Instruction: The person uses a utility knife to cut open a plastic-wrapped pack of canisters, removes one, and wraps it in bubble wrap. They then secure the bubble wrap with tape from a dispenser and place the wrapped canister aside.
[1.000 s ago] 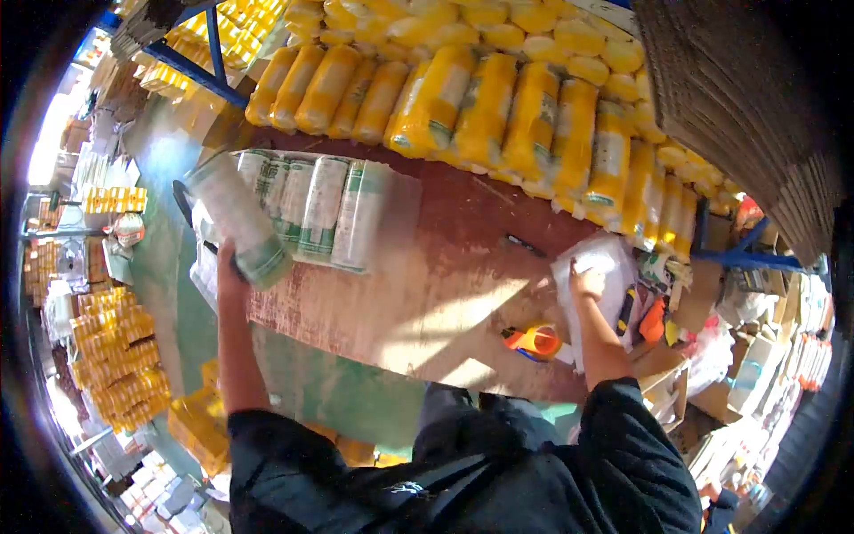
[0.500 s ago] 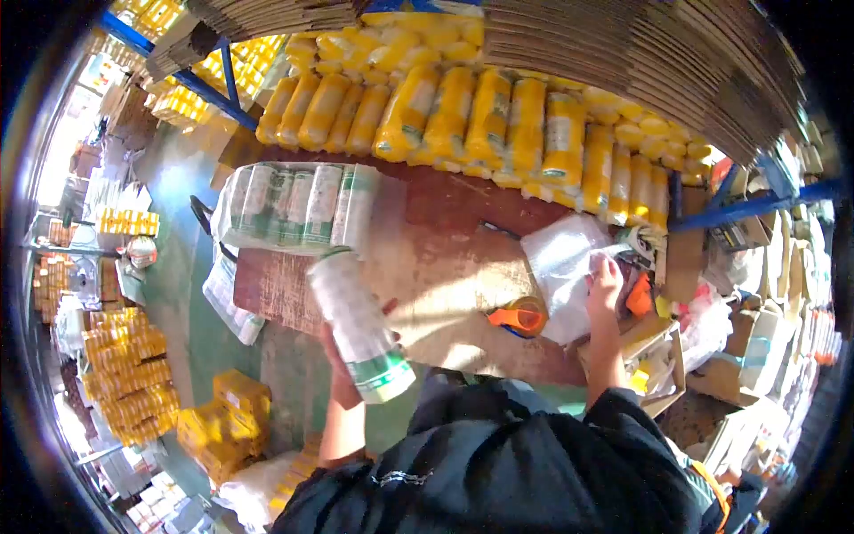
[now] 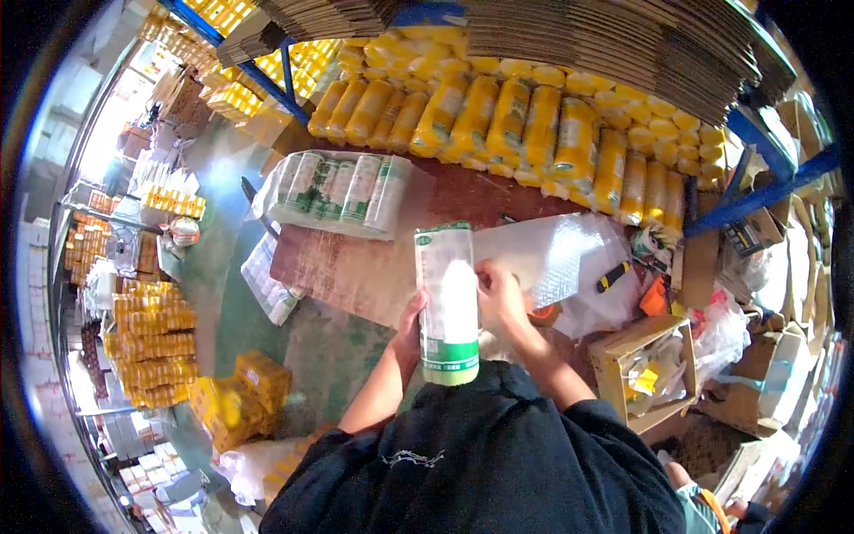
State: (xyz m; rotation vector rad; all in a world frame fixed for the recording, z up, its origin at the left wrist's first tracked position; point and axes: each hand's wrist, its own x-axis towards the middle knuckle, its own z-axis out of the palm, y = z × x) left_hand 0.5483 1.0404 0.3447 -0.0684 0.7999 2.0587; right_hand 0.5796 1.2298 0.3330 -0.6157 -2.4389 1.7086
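A tall white and green wrapped pack stands nearly upright in front of my chest. My left hand is closed round its left side. Close to the pack's right side, my right hand has its fingers pinched on the near left part of a clear plastic sheet. The sheet lies spread over the table. Part of an orange tape dispenser shows beside my right forearm. On the sheet's right part rests a yellow and black cutter.
Bagged white and green packs lie at the table's back left. Yellow packs line the back, below stacked flat cardboard. An open carton stands right, near an orange object. Yellow bundles sit on the floor at left.
My right hand has moved left with the sheet, which now spreads wider and uncovers the cutter. The pack in my left hand has shifted right and turned more upright.
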